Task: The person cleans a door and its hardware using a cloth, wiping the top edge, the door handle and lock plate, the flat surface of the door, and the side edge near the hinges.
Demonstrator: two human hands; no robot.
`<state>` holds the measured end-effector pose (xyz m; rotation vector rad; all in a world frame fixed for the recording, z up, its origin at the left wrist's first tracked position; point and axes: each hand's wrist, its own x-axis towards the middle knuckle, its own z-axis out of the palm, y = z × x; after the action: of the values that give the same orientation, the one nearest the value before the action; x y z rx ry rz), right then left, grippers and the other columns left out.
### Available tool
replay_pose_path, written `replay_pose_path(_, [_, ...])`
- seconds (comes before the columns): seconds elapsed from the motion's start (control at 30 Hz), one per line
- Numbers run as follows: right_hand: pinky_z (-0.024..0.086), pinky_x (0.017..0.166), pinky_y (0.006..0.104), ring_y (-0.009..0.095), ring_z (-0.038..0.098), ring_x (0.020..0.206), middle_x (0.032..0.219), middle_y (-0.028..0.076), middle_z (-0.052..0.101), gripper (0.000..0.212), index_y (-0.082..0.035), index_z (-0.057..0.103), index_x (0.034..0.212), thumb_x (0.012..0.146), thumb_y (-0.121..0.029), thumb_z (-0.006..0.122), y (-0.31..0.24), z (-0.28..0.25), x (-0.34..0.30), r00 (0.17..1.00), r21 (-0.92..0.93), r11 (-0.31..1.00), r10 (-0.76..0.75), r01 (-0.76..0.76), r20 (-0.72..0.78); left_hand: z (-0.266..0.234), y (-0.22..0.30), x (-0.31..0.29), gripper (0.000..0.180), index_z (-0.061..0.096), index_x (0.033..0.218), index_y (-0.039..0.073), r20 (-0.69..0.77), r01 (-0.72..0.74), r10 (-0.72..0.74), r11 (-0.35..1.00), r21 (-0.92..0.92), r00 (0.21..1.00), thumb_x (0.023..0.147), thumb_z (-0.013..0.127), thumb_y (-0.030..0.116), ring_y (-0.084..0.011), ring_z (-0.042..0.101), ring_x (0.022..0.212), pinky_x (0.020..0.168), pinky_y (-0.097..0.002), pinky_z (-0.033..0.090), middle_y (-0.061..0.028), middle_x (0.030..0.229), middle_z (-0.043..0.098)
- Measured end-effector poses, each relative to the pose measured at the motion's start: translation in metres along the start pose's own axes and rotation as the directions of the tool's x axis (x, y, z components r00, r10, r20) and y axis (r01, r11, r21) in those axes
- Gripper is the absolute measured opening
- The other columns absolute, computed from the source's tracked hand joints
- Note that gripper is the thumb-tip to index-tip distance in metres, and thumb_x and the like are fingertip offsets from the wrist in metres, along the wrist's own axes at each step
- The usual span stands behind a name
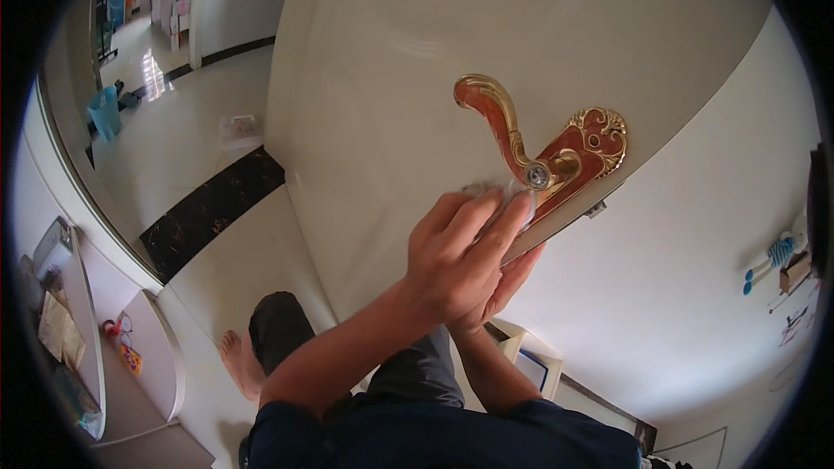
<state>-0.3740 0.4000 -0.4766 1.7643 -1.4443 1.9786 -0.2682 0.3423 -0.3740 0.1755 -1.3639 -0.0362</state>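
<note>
Cloth is pressed against the door edge by the left hand, fingers curled; right hand is hidden beneath, grip indeterminable; lever handle lies just above.

Both forearms entered from the lower edge, bare below dark short sleeves, and rose toward centre frame. Left hand lay uppermost, back of the hand toward the camera, fingers extended together and slightly curled, pointing up and to the right. Right hand sat beneath and behind it, mostly hidden; only its fingers and part of the palm edge showed past the left knuckles. The two hands overlapped, touching. Right forearm rose steeply; left forearm ran diagonally from lower left.
</note>
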Motion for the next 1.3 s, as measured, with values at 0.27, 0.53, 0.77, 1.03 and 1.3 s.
replay_pose_path(0.27, [0.031, 0.135, 0.0501, 0.037, 0.038, 0.165, 0.186, 0.025, 0.021, 0.092, 0.0, -0.007, 0.182, 0.12, -0.044, 0.045, 0.005, 0.002, 0.003, 0.988, 0.234, 0.972, 0.038, -0.002, -0.149, -0.013, 0.004, -0.044, 0.043, 0.08, 0.125, -0.006, 0.094, 0.071, -0.079, 0.994, 0.089, 0.992, 0.093, 0.083, 0.023, -0.0315, 0.073, 0.092, 0.078, -0.042, 0.064, -0.0181, 0.117, 0.071])
replay_pose_path(0.53, [0.035, 0.132, 0.0485, 0.034, 0.041, 0.162, 0.183, 0.025, 0.028, 0.089, 0.0, -0.005, 0.182, 0.121, -0.044, 0.043, -0.004, 0.001, 0.018, 0.994, 0.199, 0.979, -0.021, 0.042, -0.108, 0.011, 0.001, 0.004, 0.065, 0.079, 0.133, -0.001, -0.017, 0.074, -0.074, 0.996, -0.044, 0.997, 0.07, 0.091, 0.011, -0.0289, 0.07, 0.09, 0.077, -0.0396, 0.06, -0.014, 0.112, 0.071])
replay_pose_path(0.77, [0.038, 0.13, 0.0476, 0.032, 0.045, 0.159, 0.18, 0.025, 0.035, 0.09, 0.001, -0.005, 0.181, 0.12, -0.045, 0.043, 0.01, -0.003, 0.019, 0.991, 0.19, 0.98, -0.044, 0.067, -0.123, -0.009, -0.005, -0.054, 0.044, 0.081, 0.126, -0.002, 0.153, 0.167, -0.177, 0.983, 0.076, 0.972, 0.09, 0.086, 0.024, -0.031, 0.072, 0.09, 0.076, -0.0415, 0.062, -0.0136, 0.111, 0.072])
replay_pose_path(1.03, [0.04, 0.128, 0.0481, 0.033, 0.048, 0.156, 0.179, 0.024, 0.033, 0.095, 0.002, 0.0, 0.181, 0.118, -0.053, 0.045, -0.013, 0.011, 0.027, 0.981, 0.179, 0.983, 0.06, -0.027, -0.183, 0.016, -0.026, 0.008, 0.044, 0.076, 0.132, -0.003, 0.053, 0.199, -0.193, 0.967, -0.157, 0.98, 0.089, 0.079, -0.009, -0.0329, 0.067, 0.091, 0.076, -0.042, 0.057, -0.0155, 0.114, 0.071])
replay_pose_path(1.3, [0.047, 0.122, 0.0483, 0.033, 0.054, 0.15, 0.175, 0.027, 0.038, 0.095, 0.002, -0.003, 0.18, 0.119, -0.052, 0.044, 0.0, 0.002, 0.021, 0.991, 0.132, 0.991, -0.005, 0.023, -0.136, -0.008, -0.019, -0.045, 0.041, 0.078, 0.131, -0.005, 0.133, 0.285, -0.267, 0.948, -0.141, 0.954, 0.091, 0.078, -0.011, -0.0331, 0.069, 0.095, 0.08, -0.0426, 0.057, -0.0171, 0.115, 0.072])
